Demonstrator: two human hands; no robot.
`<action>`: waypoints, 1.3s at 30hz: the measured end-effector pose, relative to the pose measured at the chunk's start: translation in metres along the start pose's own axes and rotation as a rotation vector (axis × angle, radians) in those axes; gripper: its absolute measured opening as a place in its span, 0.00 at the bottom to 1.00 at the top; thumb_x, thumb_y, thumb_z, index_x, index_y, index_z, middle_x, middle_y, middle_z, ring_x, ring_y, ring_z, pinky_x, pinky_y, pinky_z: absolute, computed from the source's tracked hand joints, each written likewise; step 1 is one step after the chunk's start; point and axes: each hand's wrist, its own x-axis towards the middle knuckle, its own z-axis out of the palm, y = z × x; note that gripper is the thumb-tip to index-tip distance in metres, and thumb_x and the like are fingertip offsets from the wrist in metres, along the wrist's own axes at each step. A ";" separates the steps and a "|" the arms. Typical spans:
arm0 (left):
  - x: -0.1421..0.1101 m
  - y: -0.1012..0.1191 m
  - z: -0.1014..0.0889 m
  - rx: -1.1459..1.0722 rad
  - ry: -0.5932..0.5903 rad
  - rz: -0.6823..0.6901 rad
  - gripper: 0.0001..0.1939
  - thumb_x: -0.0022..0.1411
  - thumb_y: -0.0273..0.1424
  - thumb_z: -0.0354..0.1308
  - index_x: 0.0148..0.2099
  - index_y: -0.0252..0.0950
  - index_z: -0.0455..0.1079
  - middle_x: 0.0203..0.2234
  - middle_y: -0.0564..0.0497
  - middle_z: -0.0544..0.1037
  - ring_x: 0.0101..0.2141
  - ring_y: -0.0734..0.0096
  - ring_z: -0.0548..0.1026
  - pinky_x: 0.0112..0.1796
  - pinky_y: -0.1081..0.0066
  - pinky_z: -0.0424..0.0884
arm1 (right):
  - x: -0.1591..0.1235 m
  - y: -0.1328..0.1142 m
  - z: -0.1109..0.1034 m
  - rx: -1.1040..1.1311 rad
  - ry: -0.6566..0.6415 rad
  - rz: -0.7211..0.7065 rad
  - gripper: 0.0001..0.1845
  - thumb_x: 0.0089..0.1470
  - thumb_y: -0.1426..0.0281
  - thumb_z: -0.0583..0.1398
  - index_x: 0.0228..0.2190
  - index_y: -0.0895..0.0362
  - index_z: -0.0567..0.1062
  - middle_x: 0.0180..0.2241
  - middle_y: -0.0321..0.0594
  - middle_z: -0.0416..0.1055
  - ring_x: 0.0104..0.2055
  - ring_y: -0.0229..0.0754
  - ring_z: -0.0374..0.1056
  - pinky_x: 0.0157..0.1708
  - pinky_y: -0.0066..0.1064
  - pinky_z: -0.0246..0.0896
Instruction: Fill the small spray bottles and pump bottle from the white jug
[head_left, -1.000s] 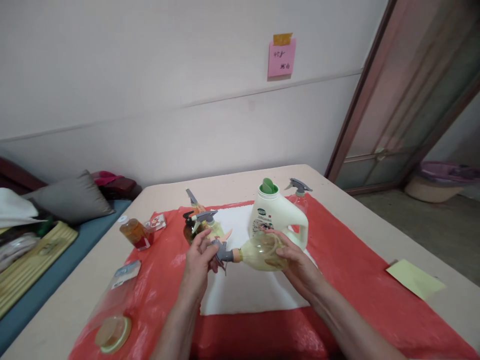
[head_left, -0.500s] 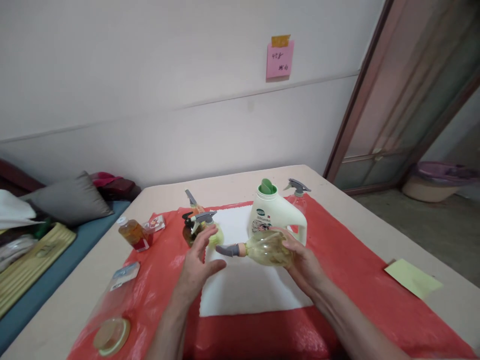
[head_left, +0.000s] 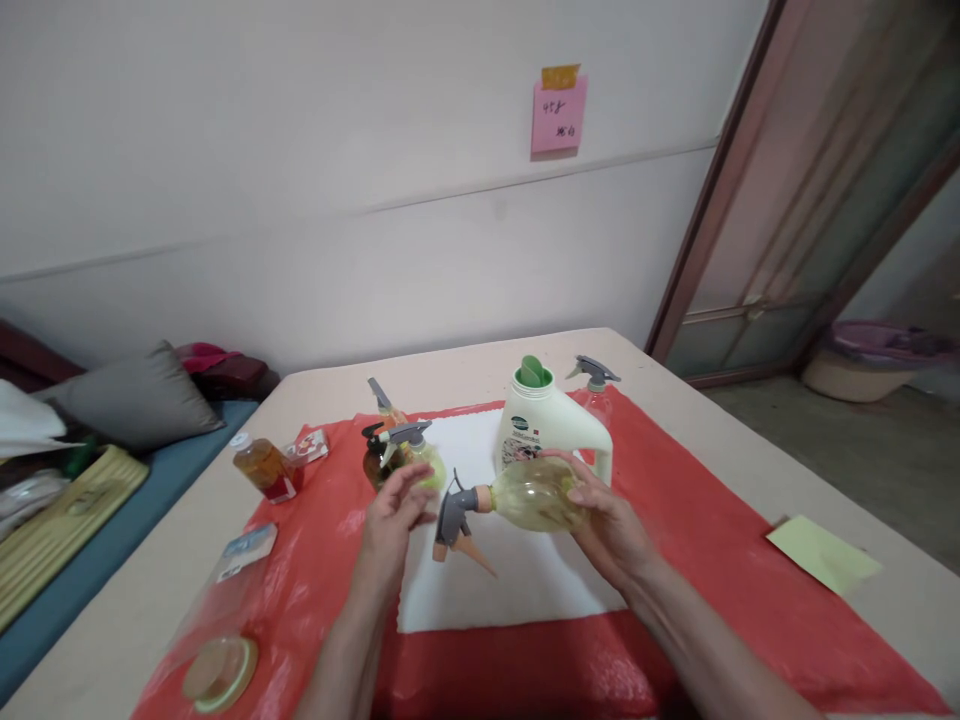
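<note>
My right hand [head_left: 611,515] is wrapped round the base of a clear yellowish spray bottle [head_left: 536,495]. The bottle lies sideways in the air, its grey and peach trigger head [head_left: 456,518] pointing left and the trigger hanging down. Just left of that head is my left hand [head_left: 391,520], fingers loosely bent and apart, with nothing seen in it. Behind the held bottle stands a pale green detergent jug [head_left: 555,420] with a green scoop or cap [head_left: 532,372] in its mouth. A white cloth or sheet [head_left: 517,585] lies beneath.
A yellow-green spray bottle [head_left: 431,462], a brown pump bottle [head_left: 379,462] and an orange spray bottle [head_left: 390,412] stand behind my left hand. Another sprayer [head_left: 596,375] is behind the jug. An amber bottle [head_left: 262,468] and a lidded container [head_left: 221,672] are at left on red plastic [head_left: 720,580].
The spray head has turned about the bottle's long axis, so its trigger now shows hanging down. My left hand's fingers have curled in more. My right hand keeps its hold.
</note>
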 end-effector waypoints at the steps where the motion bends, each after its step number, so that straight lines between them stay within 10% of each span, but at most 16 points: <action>1: -0.001 0.001 -0.003 0.098 -0.021 0.131 0.23 0.57 0.40 0.66 0.55 0.42 0.74 0.59 0.43 0.73 0.53 0.57 0.75 0.48 0.62 0.74 | 0.001 0.000 0.000 0.020 0.011 0.015 0.26 0.41 0.67 0.63 0.46 0.49 0.76 0.48 0.40 0.78 0.49 0.51 0.70 0.44 0.40 0.61; 6: -0.008 0.004 -0.003 0.414 -0.189 0.446 0.20 0.52 0.40 0.71 0.49 0.45 0.80 0.67 0.47 0.65 0.66 0.49 0.60 0.62 0.54 0.59 | 0.003 0.002 0.000 0.056 0.048 0.076 0.25 0.40 0.65 0.65 0.44 0.51 0.77 0.46 0.40 0.78 0.47 0.50 0.70 0.42 0.39 0.62; 11: -0.012 0.005 0.015 0.315 -0.148 0.116 0.18 0.59 0.46 0.63 0.41 0.38 0.82 0.44 0.47 0.82 0.48 0.54 0.76 0.50 0.62 0.69 | 0.001 0.005 0.001 0.000 -0.033 0.028 0.29 0.36 0.68 0.64 0.45 0.49 0.77 0.44 0.38 0.78 0.47 0.49 0.70 0.44 0.37 0.62; 23: -0.007 -0.007 0.025 -0.302 0.129 -0.478 0.14 0.50 0.36 0.70 0.37 0.34 0.79 0.27 0.51 0.79 0.27 0.73 0.73 0.33 0.71 0.73 | -0.006 0.004 0.008 -0.183 -0.061 -0.036 0.38 0.25 0.78 0.60 0.44 0.48 0.76 0.47 0.35 0.75 0.50 0.47 0.66 0.42 0.32 0.59; 28: -0.003 -0.011 0.019 -0.315 -0.068 -0.358 0.27 0.52 0.54 0.65 0.42 0.35 0.78 0.43 0.42 0.82 0.39 0.62 0.79 0.38 0.67 0.74 | -0.001 0.005 0.005 0.049 -0.007 0.025 0.30 0.34 0.70 0.65 0.44 0.49 0.77 0.48 0.39 0.78 0.51 0.52 0.71 0.47 0.39 0.63; 33: -0.015 -0.018 0.042 -0.115 -0.263 -0.214 0.42 0.34 0.38 0.79 0.55 0.40 0.73 0.60 0.38 0.73 0.62 0.43 0.67 0.56 0.55 0.66 | -0.003 0.024 0.016 0.274 -0.042 0.171 0.23 0.46 0.57 0.62 0.44 0.50 0.78 0.46 0.43 0.80 0.48 0.53 0.75 0.46 0.44 0.67; 39: -0.027 0.000 0.071 -0.257 -0.224 -0.064 0.35 0.40 0.39 0.76 0.50 0.37 0.68 0.42 0.44 0.80 0.44 0.53 0.78 0.47 0.60 0.72 | -0.008 0.042 0.030 -0.057 -0.132 0.112 0.26 0.54 0.51 0.60 0.51 0.50 0.76 0.58 0.45 0.73 0.62 0.56 0.66 0.57 0.50 0.62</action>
